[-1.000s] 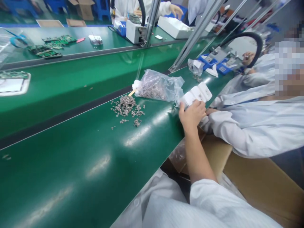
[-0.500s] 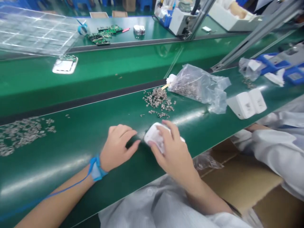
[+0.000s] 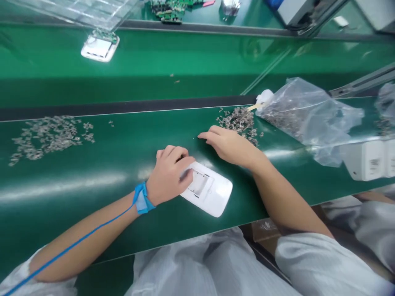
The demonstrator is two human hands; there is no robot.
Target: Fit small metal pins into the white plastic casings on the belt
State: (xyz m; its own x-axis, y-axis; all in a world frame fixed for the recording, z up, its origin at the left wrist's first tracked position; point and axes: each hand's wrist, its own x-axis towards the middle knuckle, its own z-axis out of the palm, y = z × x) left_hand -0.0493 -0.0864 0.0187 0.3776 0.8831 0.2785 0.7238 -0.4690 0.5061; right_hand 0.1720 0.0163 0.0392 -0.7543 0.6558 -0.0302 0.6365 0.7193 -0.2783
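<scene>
A white plastic casing (image 3: 210,189) lies flat on the green belt, with a rectangular window in its face. My left hand (image 3: 169,174) sits on its near end, fingers curled over it, and a blue wrist strap (image 3: 142,198) circles that wrist. My right hand (image 3: 228,144) rests on the belt, empty, its fingertips pointing left just beside a heap of small metal parts (image 3: 237,121). Behind that heap lies a clear plastic bag of the same parts (image 3: 305,111), closed with a white wad on a wooden stick (image 3: 262,98).
A second spread of metal parts (image 3: 46,137) lies at the left of the belt. White casings (image 3: 367,160) stand at the right edge. A circuit board on a white piece (image 3: 100,47) sits on the far belt. A co-worker's sleeve (image 3: 370,226) shows at lower right.
My right hand has let go of the white casing and moved up beside the parts heap. The casing now lies flat under my left hand, window upward. The view has shifted.
</scene>
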